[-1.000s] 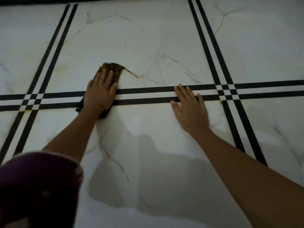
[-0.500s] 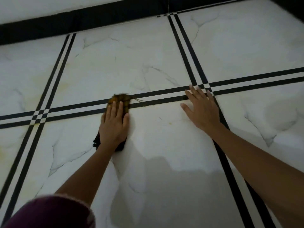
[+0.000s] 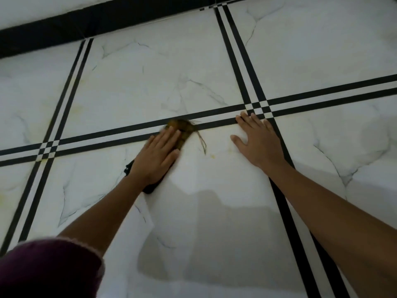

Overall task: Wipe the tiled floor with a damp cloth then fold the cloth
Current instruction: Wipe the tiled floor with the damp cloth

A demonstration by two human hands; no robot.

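A dark brown and black cloth (image 3: 182, 129) lies on the white marble-patterned tiled floor (image 3: 150, 87), across a black double stripe. My left hand (image 3: 158, 157) presses flat on the cloth with straight fingers, covering most of it; a dark corner sticks out below my wrist and loose threads trail to the right. My right hand (image 3: 258, 143) rests flat on the floor to the right, fingers spread, beside the crossing of the black stripes.
Black double stripes (image 3: 251, 82) divide the floor into large squares. A black border band (image 3: 86, 26) runs along the far edge. A maroon sleeve (image 3: 47, 269) fills the lower left corner. A small yellowish spot (image 3: 213, 156) lies between my hands.
My left hand has slid the cloth to the right along the stripe, toward my right hand. My right hand has stayed planted on the floor while the view shifted.
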